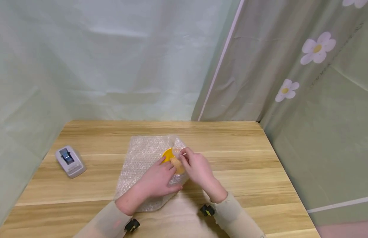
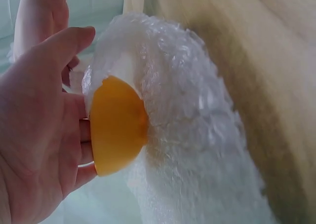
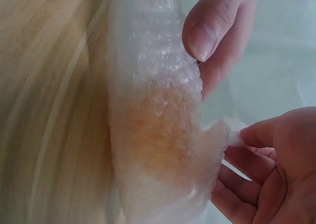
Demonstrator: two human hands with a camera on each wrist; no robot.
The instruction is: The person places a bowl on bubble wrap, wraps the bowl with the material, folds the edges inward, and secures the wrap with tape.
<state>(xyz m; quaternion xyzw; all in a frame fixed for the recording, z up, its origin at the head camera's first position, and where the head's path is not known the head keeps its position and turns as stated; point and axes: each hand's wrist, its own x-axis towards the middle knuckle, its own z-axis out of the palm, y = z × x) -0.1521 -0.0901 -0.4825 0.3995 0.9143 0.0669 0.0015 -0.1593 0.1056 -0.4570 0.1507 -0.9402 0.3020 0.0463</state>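
Observation:
A yellow bowl (image 1: 167, 154) sits on a sheet of bubble wrap (image 1: 142, 150), and part of the wrap is folded up around its right and near sides. My left hand (image 1: 157, 178) lies over the bowl with fingers extended, their tips inside the rim. In the left wrist view the bowl's smooth outer wall (image 2: 116, 128) shows beside the palm, the thumb held apart. At the bowl's far right, my right hand (image 1: 199, 167) pinches a raised flap of the wrap (image 3: 222, 140) between thumb and fingers. The bowl's colour shows through the wrap in the right wrist view.
A grey tape dispenser (image 1: 71, 162) stands on the left of the wooden table (image 1: 246, 158). Pale green curtains (image 1: 136, 66) hang behind the table's far edge and along both sides. Black wrist mounts sit under each sleeve.

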